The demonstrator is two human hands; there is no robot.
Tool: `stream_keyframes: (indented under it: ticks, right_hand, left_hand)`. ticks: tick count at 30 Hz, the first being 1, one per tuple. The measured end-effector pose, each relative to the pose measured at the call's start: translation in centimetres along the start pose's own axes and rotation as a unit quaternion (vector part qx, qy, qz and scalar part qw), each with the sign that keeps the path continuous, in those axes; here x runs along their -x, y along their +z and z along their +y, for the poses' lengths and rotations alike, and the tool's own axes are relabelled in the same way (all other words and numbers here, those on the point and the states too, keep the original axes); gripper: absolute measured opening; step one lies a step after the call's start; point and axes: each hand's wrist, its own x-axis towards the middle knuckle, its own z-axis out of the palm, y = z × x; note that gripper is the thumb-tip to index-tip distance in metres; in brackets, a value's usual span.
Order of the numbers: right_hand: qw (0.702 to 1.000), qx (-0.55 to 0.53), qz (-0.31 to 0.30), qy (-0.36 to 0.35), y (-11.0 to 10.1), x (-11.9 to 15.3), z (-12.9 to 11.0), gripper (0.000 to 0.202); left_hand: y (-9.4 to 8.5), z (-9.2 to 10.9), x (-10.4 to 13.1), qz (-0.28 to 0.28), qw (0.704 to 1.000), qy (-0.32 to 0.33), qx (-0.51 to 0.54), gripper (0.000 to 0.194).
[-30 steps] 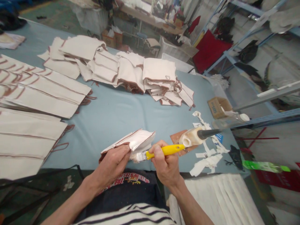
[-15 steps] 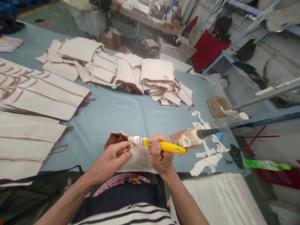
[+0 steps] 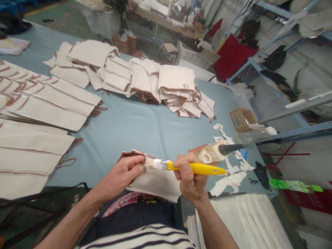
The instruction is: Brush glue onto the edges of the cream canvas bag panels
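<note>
A cream fabric piece (image 3: pixel 158 181) with brown edging lies at the table's front edge. My left hand (image 3: pixel 126 173) pinches its brown-trimmed opening near the top left. My right hand (image 3: pixel 190 174) is closed round the yellow handle of a brush (image 3: pixel 202 168). The brush lies nearly level, its pale bristles pointing left, close beside my left fingertips and over the fabric. Just right of my right hand, a whitish open container (image 3: pixel 211 152) with a dark pointed nozzle rests on a brown piece on the table.
Stacked cream pieces (image 3: pixel 176 77) line the far side of the blue table (image 3: pixel 124 121), with more piles (image 3: pixel 33 145) at the left. White scraps (image 3: pixel 228 183), a small cardboard box (image 3: pixel 242 119) and a clear bottle (image 3: pixel 255 134) are at the right. Metal shelving stands beyond.
My right hand and the brush have moved right, and the bristles have drawn back from the brown-edged opening. More of the fabric piece's right part shows. My left hand keeps its pinch.
</note>
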Motion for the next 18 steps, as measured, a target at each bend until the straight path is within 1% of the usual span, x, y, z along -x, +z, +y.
stream_keyframes:
  ticks: [1, 3, 5, 6, 7, 10, 11, 12, 14, 16, 18]
  right_hand:
    - [0.999, 0.031, -0.015, -0.014, 0.2, -0.2, 0.2, 0.026]
    - [0.994, 0.089, -0.027, -0.061, 0.9, -0.6, 0.8, 0.025]
    - [0.988, 0.112, -0.024, -0.103, 1.4, -1.0, 1.1, 0.027]
    - [0.988, 0.11, -0.017, -0.111, 1.5, -1.0, 1.2, 0.027]
    - [0.989, 0.099, -0.002, -0.108, 1.5, -0.9, 1.1, 0.027]
    - [0.994, 0.036, 0.08, -0.068, 0.7, -0.2, 0.6, 0.027]
    - [0.994, 0.021, 0.09, -0.053, 0.3, 0.0, 0.4, 0.027]
    - [0.996, 0.016, 0.083, -0.043, 0.0, 0.1, 0.2, 0.028]
    - [0.998, 0.044, 0.026, -0.04, -0.3, 0.0, 0.0, 0.027]
    - [0.994, 0.09, -0.031, -0.062, 0.1, -0.4, 0.1, 0.027]
    - [0.988, 0.112, -0.048, -0.093, 1.0, -0.9, 0.4, 0.028]
  left_hand:
    - [0.1, 0.2, 0.0, -0.014, 1.0, -0.006, 0.017, 0.033]
    - [0.2, 0.4, -0.1, -0.037, 0.998, -0.019, 0.053, 0.034]
    - [0.2, 0.3, -0.1, -0.033, 0.996, -0.03, 0.074, 0.035]
    - [0.1, 0.1, -0.1, -0.022, 0.996, -0.033, 0.074, 0.035]
    - [0.0, -0.1, 0.0, -0.011, 0.997, -0.034, 0.07, 0.036]
    - [-0.3, -0.6, 0.2, 0.015, 0.998, -0.026, 0.048, 0.036]
    - [-0.3, -0.7, 0.3, 0.015, 0.999, -0.024, 0.044, 0.035]
    - [-0.3, -0.6, 0.4, 0.014, 0.999, -0.023, 0.041, 0.034]
    - [-0.1, -0.4, 0.6, 0.008, 0.999, -0.02, 0.031, 0.034]
    - [0.3, -0.1, 0.8, -0.002, 1.0, -0.02, 0.018, 0.035]
    - [0.8, 0.1, 0.9, -0.009, 1.0, -0.023, 0.005, 0.035]
